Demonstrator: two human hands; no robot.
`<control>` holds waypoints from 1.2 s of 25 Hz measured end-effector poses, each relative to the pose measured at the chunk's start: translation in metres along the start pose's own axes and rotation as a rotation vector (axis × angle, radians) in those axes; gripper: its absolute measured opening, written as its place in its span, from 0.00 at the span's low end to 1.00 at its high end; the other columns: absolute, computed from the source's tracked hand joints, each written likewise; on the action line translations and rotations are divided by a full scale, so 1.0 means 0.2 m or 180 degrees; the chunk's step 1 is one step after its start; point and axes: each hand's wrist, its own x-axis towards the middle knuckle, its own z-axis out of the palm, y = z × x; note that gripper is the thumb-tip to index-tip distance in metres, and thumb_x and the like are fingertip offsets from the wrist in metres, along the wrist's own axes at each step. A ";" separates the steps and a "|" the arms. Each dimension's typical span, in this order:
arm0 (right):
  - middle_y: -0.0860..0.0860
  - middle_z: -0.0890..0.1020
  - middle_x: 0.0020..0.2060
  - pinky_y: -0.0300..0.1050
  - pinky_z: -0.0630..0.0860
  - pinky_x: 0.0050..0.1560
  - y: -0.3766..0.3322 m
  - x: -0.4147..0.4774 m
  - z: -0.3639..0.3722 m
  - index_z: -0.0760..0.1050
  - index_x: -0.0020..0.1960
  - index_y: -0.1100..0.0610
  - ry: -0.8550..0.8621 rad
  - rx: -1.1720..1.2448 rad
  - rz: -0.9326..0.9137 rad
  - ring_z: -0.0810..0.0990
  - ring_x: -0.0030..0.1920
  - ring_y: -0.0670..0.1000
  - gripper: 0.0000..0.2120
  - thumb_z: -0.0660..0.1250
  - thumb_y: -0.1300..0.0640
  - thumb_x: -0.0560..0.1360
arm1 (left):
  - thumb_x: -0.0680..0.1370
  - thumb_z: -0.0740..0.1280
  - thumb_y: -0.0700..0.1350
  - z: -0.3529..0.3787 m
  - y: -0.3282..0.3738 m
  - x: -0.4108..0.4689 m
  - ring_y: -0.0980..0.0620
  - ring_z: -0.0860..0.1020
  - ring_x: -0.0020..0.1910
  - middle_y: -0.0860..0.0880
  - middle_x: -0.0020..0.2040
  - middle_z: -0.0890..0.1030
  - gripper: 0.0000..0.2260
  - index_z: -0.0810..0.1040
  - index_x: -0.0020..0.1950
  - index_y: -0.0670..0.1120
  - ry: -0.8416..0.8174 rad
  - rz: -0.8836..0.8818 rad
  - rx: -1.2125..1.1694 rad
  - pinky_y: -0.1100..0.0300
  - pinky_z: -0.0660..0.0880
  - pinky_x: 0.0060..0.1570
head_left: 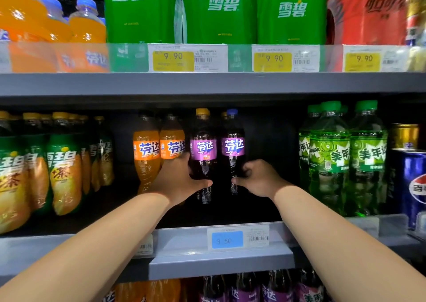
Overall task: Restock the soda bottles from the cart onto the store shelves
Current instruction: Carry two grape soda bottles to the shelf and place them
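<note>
Two dark grape soda bottles with purple labels stand deep on the middle shelf (221, 255). My left hand (177, 179) grips the left purple bottle (203, 149), which has a yellow cap. My right hand (258, 179) grips the right purple bottle (232, 147), which has a blue cap. Both arms reach in over the shelf's front lip. Two orange soda bottles (147, 154) stand just left of my left hand. The cart is out of view.
Green-and-yellow tea soda bottles (62, 163) fill the shelf's left; green apple soda bottles (329, 158) and cans (412, 186) stand at the right. A dark gap lies right of the purple bottles. Green multipacks (219, 11) sit on the upper shelf. More bottles (242, 290) show below.
</note>
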 end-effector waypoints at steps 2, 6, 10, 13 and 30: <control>0.53 0.85 0.51 0.42 0.77 0.38 0.00 0.01 0.01 0.81 0.58 0.56 -0.0065 -0.0010 0.0047 0.83 0.42 0.49 0.15 0.75 0.49 0.75 | 0.69 0.76 0.62 0.01 -0.01 0.00 0.61 0.77 0.41 0.60 0.41 0.78 0.32 0.72 0.66 0.48 -0.0024 -0.0047 -0.0036 0.67 0.70 0.39; 0.55 0.81 0.57 0.38 0.74 0.28 0.00 0.02 0.03 0.67 0.77 0.57 -0.0101 -0.0050 0.0292 0.80 0.38 0.49 0.34 0.74 0.47 0.77 | 0.70 0.75 0.64 0.02 -0.02 0.00 0.59 0.81 0.41 0.55 0.37 0.81 0.43 0.64 0.76 0.44 -0.0166 -0.0212 -0.0154 0.63 0.75 0.44; 0.55 0.83 0.49 0.40 0.75 0.29 -0.01 0.01 0.03 0.69 0.76 0.57 -0.0024 -0.0165 0.0330 0.81 0.32 0.49 0.34 0.73 0.43 0.76 | 0.70 0.75 0.64 0.02 -0.01 0.00 0.61 0.80 0.40 0.54 0.35 0.82 0.46 0.59 0.79 0.44 -0.0221 -0.0282 -0.0226 0.62 0.76 0.48; 0.55 0.85 0.50 0.41 0.76 0.32 -0.01 0.00 0.03 0.70 0.75 0.57 -0.0004 -0.0227 0.0372 0.81 0.32 0.49 0.33 0.73 0.42 0.76 | 0.71 0.74 0.63 0.01 0.00 0.00 0.62 0.79 0.40 0.53 0.38 0.83 0.46 0.59 0.80 0.43 -0.0233 -0.0292 -0.0204 0.60 0.77 0.50; 0.51 0.81 0.46 0.46 0.84 0.35 -0.04 -0.03 0.01 0.72 0.71 0.58 -0.0241 -0.0154 0.0495 0.84 0.41 0.52 0.27 0.70 0.45 0.78 | 0.75 0.71 0.63 0.02 -0.02 -0.01 0.59 0.81 0.43 0.53 0.41 0.83 0.40 0.62 0.78 0.42 -0.0225 -0.0252 -0.0056 0.64 0.76 0.46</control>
